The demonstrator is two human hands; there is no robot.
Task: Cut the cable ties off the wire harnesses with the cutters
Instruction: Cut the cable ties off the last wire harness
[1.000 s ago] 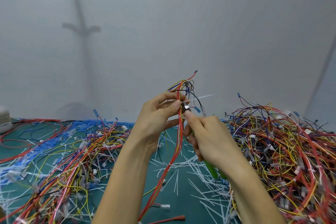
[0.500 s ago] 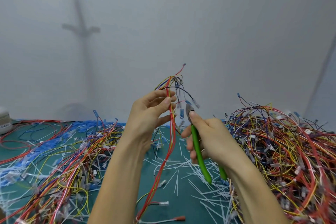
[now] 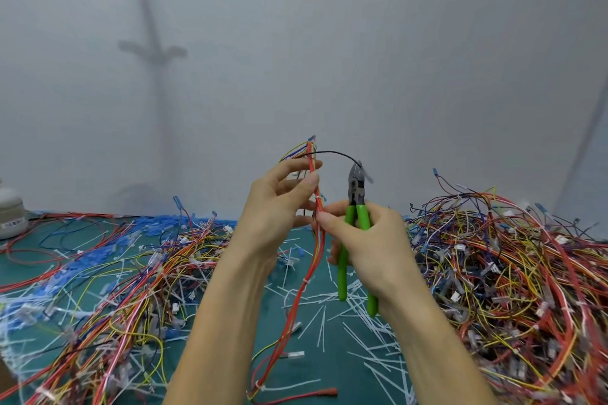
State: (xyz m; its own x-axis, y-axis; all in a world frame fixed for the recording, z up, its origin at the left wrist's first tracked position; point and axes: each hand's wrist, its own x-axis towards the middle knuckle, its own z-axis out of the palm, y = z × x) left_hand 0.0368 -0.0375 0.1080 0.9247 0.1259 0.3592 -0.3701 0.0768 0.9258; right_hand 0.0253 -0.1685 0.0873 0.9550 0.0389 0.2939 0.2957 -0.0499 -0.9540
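wire harness: one mostly red bundle point(image 3: 318, 240) is hanging upright between both sets of fingers, with its tail trailing down onto the bench point(image 3: 230, 368)
cable tie: a small white one point(image 3: 317, 199) is sitting on the bundle just under the left thumb
left hand point(image 3: 279, 207): thumb and fingers point(image 3: 309, 181) are pinching the bundle near its top
right hand point(image 3: 371, 246): fingers are clenching the green handles, and one fingertip is reaching over and touching the bundle
cutters point(image 3: 357, 194): pointing nose-up just right of the left fingers; nose is kinda blurry
black wire point(image 3: 332, 152): arching from the bundle top over to the cutter nose
cut ties point(image 3: 362, 316): white strips are lying below the right fingers
wire piles: one is sprawling left point(image 3: 131, 273), and a bigger one is sitting right point(image 3: 510, 256)
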